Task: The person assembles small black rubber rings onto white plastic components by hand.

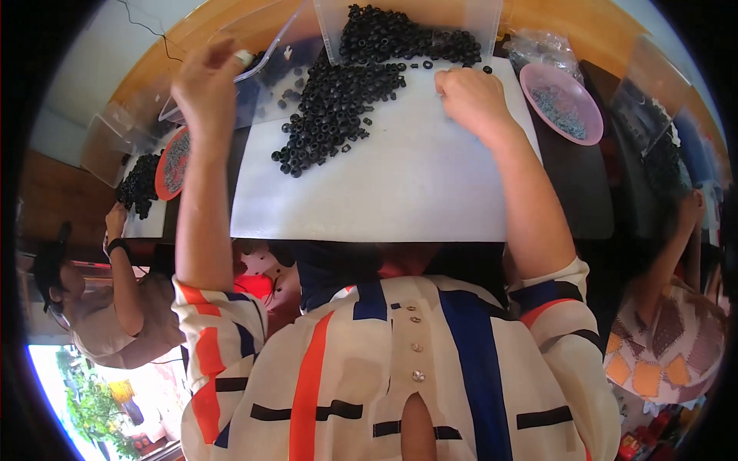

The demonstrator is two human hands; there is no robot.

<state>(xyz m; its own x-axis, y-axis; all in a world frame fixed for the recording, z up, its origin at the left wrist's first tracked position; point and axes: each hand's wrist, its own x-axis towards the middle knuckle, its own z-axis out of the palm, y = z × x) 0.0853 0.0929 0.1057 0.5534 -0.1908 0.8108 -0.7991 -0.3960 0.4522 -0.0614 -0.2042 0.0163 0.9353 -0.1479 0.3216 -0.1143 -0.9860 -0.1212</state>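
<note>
My left hand (206, 88) is raised over a clear plastic box at the upper left, its fingers curled and slightly blurred. A small whitish spot shows at its fingertips; I cannot tell if it is held or worn. Knuckles up, my right hand (473, 98) rests at the far right part of the white board (400, 192). Its fingers are closed, and what they hold, if anything, is hidden. Between the hands spreads a pile of small black ring-like parts (330, 107), with a few loose ones near the right hand.
A clear bin (488, 31) at the back holds more black parts. On the right lies a pink dish (588, 131) of small grey pieces, by a plastic bag (542, 48). An orange-red dish (162, 180) stands left. People sit at work on both sides.
</note>
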